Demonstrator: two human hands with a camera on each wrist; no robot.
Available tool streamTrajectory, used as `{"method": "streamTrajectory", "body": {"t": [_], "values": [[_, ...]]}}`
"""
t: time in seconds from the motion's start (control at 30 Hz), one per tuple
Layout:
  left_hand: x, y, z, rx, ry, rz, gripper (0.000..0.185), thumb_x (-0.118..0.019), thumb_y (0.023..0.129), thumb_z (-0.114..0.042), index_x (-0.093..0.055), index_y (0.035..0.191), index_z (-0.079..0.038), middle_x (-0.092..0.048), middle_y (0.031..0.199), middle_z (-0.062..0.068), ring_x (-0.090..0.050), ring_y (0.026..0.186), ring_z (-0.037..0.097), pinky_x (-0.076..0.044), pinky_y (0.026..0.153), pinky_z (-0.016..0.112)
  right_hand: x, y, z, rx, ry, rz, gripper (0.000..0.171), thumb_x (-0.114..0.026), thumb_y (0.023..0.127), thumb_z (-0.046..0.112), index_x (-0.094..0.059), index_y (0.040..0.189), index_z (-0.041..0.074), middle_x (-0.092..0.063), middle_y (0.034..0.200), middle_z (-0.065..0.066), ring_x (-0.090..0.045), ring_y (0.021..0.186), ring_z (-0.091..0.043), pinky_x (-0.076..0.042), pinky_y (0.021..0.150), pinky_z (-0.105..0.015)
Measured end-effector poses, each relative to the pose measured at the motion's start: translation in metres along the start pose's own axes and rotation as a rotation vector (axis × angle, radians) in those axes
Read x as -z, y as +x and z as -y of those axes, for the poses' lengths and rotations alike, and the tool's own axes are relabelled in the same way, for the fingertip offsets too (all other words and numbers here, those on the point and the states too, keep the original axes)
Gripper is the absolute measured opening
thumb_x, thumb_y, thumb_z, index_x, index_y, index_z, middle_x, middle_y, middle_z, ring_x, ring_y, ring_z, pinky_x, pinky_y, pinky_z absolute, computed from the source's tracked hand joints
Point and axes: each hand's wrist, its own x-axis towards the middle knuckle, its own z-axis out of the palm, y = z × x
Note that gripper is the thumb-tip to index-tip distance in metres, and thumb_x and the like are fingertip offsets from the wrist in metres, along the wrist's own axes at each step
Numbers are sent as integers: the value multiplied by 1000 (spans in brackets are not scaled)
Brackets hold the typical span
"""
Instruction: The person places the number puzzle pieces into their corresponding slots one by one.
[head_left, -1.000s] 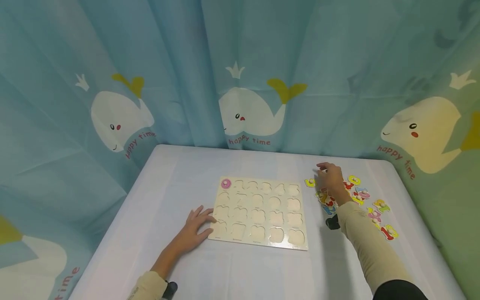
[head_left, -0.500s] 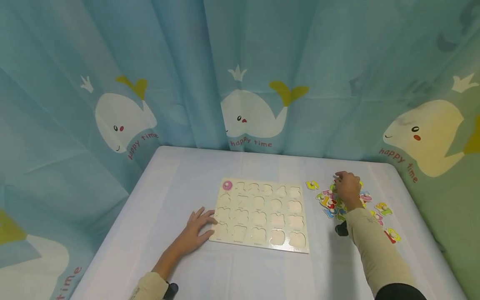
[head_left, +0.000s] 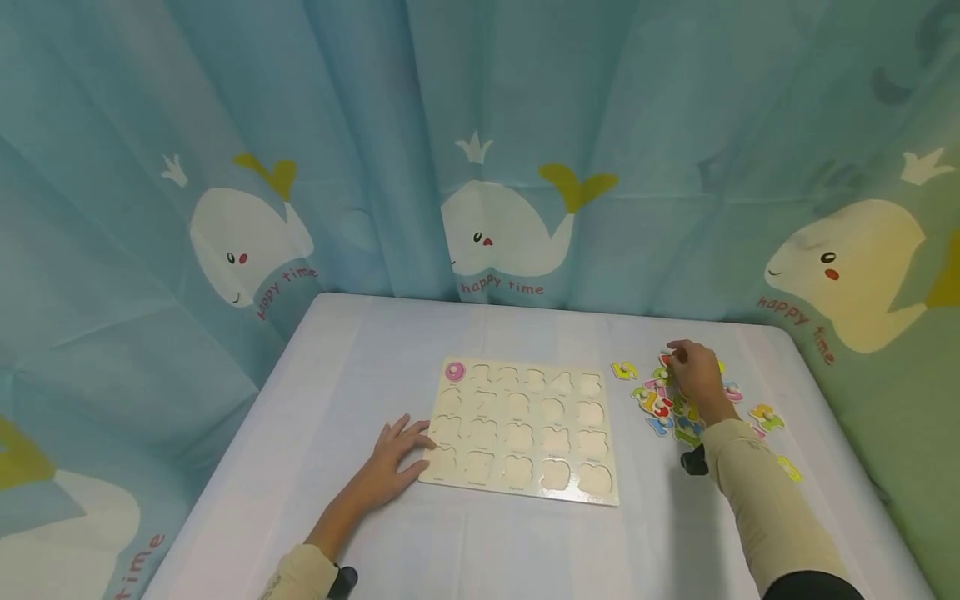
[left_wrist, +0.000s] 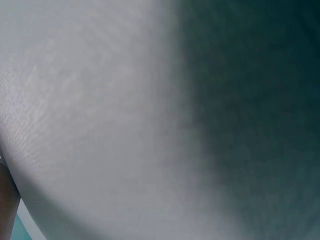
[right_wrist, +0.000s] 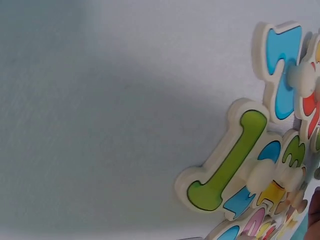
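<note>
**Right hand settles on the far edge of the number pile**

The right hand (head_left: pixel 697 373) is down among the loose number pieces (head_left: pixel 663 404), fingers curled over a red piece (head_left: pixel 664 360) at the far side of the heap; whether it truly pinches that piece's knob, I cannot tell from the head view. A second ago this hand sat further left, over the pile's near-left part; it has slid right and away, so the search looks to have narrowed to one piece. Nothing has left the table (head_left: pixel 525 533) yet.

The left hand (head_left: pixel 390 458) has not budged: flat, fingers spread and straight, fingertips against the lower-left edge of the puzzle board (head_left: pixel 525 429), steadying it. One pink piece (head_left: pixel 454 372) sits in the board's top-left slot; the other slots are bare.

Orientation of the red piece: mostly hidden under the fingers, so its long axis can't be called. The wrist camera does show a green piece (right_wrist: pixel 227 165) nearby, lying flat, its long axis running diagonally across that view.
</note>
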Motion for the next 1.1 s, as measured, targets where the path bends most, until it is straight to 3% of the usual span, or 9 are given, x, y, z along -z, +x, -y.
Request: {"method": "streamTrajectory", "body": {"t": [0.13,0.33,0.57,0.73,1.1], "values": [[1,-1,1,-3,3,-15,19,-65,87,-20,-61,106,-22,-48,139,7,-21,137,39,-1,109,59,-3,3,4,61,1,-13,33,-56,94,9,-53,124,-6,-56,104,-23,-50,93,-35,-46,84,-50],[2,0,1,-3,15,-19,19,-65,87,-19,-61,106,-21,-48,139,7,-21,137,39,-1,109,59,-9,7,13,156,21,-15,35,-59,93,12,-54,123,-5,-56,96,-19,-50,87,-32,-44,70,-39],[1,1,-1,-15,2,-16,19,-65,87,-19,-62,106,-20,-48,139,8,-21,137,40,-2,109,60,-25,5,32,184,90,70,38,-58,94,17,-52,126,-2,-52,96,-15,-51,82,-27,-51,55,-27],[-2,-1,1,-29,3,-26,19,-66,86,-18,-62,105,-20,-49,138,9,-23,136,41,-3,107,62,-42,5,48,280,76,40,33,-63,91,15,-59,119,-4,-55,88,-12,-53,77,-25,-43,60,-30],[-2,-1,1,-32,8,-30,19,-66,86,-17,-62,104,-21,-50,137,8,-23,136,41,-4,107,63,-77,-2,90,385,128,94,32,-66,89,14,-61,116,-3,-55,87,-11,-55,78,-25,-46,63,-34]]}}
